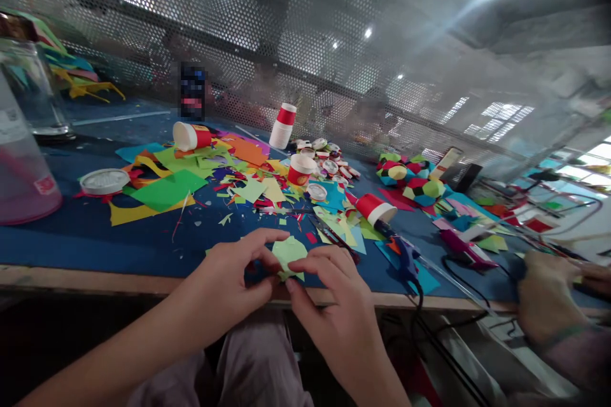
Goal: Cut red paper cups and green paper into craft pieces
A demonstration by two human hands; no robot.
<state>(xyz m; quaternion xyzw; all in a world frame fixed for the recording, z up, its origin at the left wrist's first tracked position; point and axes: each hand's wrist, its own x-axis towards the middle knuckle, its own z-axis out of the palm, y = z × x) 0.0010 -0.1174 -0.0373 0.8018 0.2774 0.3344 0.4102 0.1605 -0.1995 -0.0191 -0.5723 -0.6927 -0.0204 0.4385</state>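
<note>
Both hands meet at the table's front edge around a small pale green paper piece (290,252). My left hand (238,267) pinches its left side between thumb and fingers. From the other side my right hand (334,280) grips the paper's lower right, index finger lying across it and thumb beneath. Fingers hide part of the paper's lower edge. Just beyond the hands lie scissors (329,230), partly covered by paper scraps, and a light green scrap (251,191).
A blue glue gun (405,257) with a black cord lies to the right. Red-and-white paper cups (301,169), a green sheet (167,191) and coloured balls (424,189) are spread behind. At far left stands a pink-tinted bottle (23,159). Another person's hand (548,286) is at far right.
</note>
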